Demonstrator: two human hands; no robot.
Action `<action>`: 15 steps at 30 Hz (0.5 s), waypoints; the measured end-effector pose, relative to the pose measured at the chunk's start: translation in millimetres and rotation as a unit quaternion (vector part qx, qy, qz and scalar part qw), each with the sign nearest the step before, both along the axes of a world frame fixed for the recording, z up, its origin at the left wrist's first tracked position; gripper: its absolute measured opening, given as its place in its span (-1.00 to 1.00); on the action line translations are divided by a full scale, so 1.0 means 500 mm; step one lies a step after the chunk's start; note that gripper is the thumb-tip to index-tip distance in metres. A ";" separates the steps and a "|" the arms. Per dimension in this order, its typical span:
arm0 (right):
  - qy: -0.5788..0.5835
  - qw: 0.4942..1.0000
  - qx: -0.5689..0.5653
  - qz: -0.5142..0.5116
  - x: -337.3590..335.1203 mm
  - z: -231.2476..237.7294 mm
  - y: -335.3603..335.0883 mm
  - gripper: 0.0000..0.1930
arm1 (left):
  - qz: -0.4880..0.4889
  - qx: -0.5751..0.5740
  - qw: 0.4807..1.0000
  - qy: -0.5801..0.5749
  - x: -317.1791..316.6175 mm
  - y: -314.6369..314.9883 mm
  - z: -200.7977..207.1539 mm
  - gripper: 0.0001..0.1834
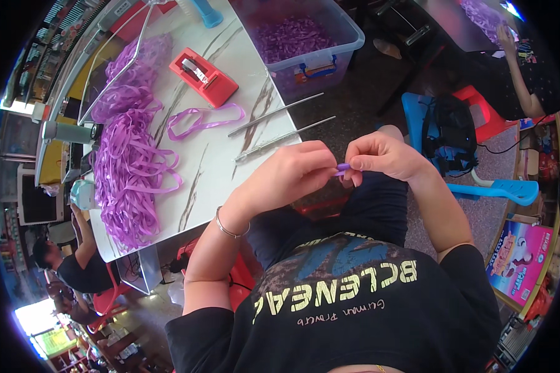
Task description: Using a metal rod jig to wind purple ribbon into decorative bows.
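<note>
A small piece of purple ribbon [343, 167] stretches between my two hands, in front of my lap and off the table's edge. My left hand [298, 169] is closed, pinching one end with the fingertips. Close beside it, my right hand [379, 156] pinches the other end between thumb and fingers. To the left, a large heap of purple ribbon loops [126, 171] covers part of the white marbled table [196, 180]. A single ribbon loop [206, 119] lies apart from the heap, below a red tape dispenser [221, 87]. Two thin metal rods [280, 114] stick out over the table's edge.
A clear plastic bin [353, 45] holding purple ribbon pieces stands beyond the table. On the right are a blue chair [510, 191] with a black bag [449, 133] and a red stool [479, 112]. Other people sit at the upper right and lower left.
</note>
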State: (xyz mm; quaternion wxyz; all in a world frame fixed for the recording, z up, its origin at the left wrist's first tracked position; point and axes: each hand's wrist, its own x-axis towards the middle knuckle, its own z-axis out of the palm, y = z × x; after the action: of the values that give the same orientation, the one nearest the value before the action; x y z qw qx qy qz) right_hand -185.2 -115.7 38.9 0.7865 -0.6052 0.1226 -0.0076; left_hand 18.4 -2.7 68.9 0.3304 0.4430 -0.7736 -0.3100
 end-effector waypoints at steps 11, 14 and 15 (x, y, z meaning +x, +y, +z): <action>-0.083 0.865 -0.439 -0.228 -0.008 0.031 0.024 -0.97 | -0.042 0.410 0.803 0.431 -0.006 -0.058 -0.057 -0.81; -0.037 0.917 -0.312 -0.247 -0.023 0.008 0.023 -0.97 | -0.044 0.343 0.883 0.317 -0.001 -0.084 -0.048 -0.78; -0.036 0.916 -0.313 -0.248 -0.028 0.000 0.019 -0.97 | -0.050 0.293 0.917 0.264 0.001 -0.092 -0.045 -0.76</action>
State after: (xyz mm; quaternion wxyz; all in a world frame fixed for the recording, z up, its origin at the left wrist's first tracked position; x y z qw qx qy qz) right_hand -199.0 -106.0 38.9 0.5339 -0.7698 0.2314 -0.2623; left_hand 19.0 -48.9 46.3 0.3620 0.3826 -0.5536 -0.6450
